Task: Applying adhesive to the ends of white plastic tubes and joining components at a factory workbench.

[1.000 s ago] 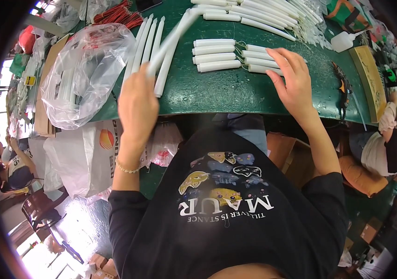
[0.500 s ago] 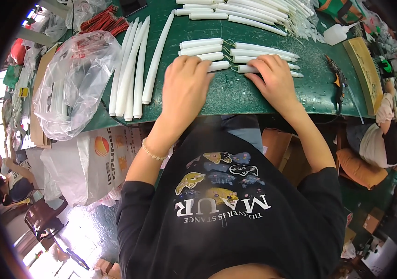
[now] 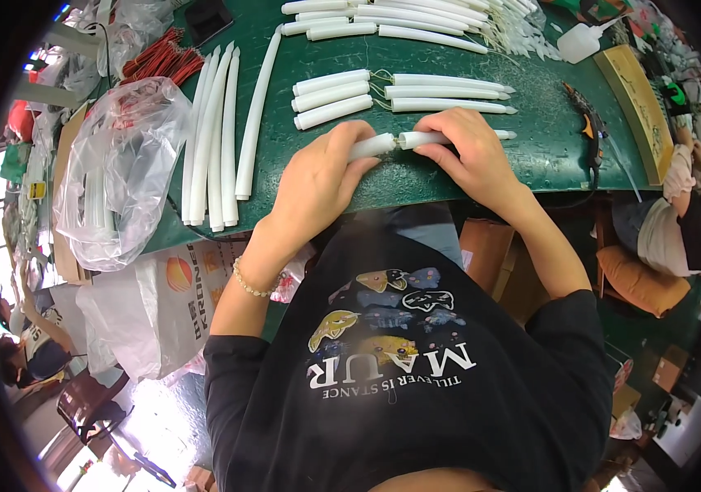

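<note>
My left hand [image 3: 326, 168] is closed round a short white tube [image 3: 374, 146], the base part of an electric taper candle. My right hand [image 3: 472, 152] grips the longer candle part [image 3: 422, 140], whose pointed flame tip [image 3: 508, 134] sticks out past the fingers. The two parts lie nearly end to end, with a small gap and thin wire between them. Just beyond my hands, several short tubes [image 3: 332, 97] are wired to long candle parts [image 3: 449, 93]. Whole-length white tapers [image 3: 215, 139] lie to the left of my left hand.
On the green table [image 3: 481, 176] are a clear plastic bag [image 3: 121, 172], red wires [image 3: 162, 59], more white candles [image 3: 424, 20], a white squeeze bottle [image 3: 582, 41], a black-and-orange tool [image 3: 590, 127] and a yellowish box [image 3: 633, 107]. Another person [image 3: 670, 238] sits at the right.
Both hands have come nearer to the table's front edge, drawing the nearest wired pair away from the others. Its two parts are now almost end to end. The view has shifted slightly.
</note>
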Available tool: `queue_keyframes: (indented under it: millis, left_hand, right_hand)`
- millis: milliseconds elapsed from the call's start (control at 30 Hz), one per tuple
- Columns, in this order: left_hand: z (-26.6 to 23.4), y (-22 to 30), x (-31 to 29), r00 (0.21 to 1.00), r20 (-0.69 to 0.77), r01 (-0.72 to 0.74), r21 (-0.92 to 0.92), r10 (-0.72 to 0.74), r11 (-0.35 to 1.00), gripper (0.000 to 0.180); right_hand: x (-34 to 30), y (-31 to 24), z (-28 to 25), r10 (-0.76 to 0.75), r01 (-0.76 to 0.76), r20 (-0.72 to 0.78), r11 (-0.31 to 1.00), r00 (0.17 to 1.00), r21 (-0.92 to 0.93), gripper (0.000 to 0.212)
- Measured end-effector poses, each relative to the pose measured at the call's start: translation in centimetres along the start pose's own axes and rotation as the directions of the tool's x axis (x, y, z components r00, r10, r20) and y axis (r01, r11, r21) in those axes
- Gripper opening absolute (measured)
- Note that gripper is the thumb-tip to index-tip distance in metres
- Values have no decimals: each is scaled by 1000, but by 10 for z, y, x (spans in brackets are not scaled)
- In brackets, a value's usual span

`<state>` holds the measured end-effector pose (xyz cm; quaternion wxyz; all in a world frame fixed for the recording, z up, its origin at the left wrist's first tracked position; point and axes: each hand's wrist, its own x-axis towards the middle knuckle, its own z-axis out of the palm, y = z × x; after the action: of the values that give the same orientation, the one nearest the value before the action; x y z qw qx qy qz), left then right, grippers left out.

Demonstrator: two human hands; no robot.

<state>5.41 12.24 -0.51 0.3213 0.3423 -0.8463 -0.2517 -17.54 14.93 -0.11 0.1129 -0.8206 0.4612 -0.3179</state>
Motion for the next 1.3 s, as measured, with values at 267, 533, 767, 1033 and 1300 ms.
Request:
queue_keyframes:
  millis: [267,533,767,1033,1300]
  left_hand:
    - [-2,2,1,987,55,-149,-40,151,988,26]
    - [-4,3,-2,988,132,-83,54,75,995,20]
    - [3,-3,-1,981,122,-169,191,147,967,21]
    - [8,-8,2,940,289,-255,242,181,936,24]
    - [6,-10,8,925,349,-227,182,153,957,21]
  right_hand:
    - [-3,-13,-8,17,-30,98,992,995,126,20]
    - [-5,-12,-4,-42,36,73,995,996,88,25]
    - [-6,-6,1,-95,105,125,992,988,-77,25]
    - [-3,-8,2,-202,237,191,954,961,-182,27]
    - [6,-9,1,-180,237,279,954,943,-185,21]
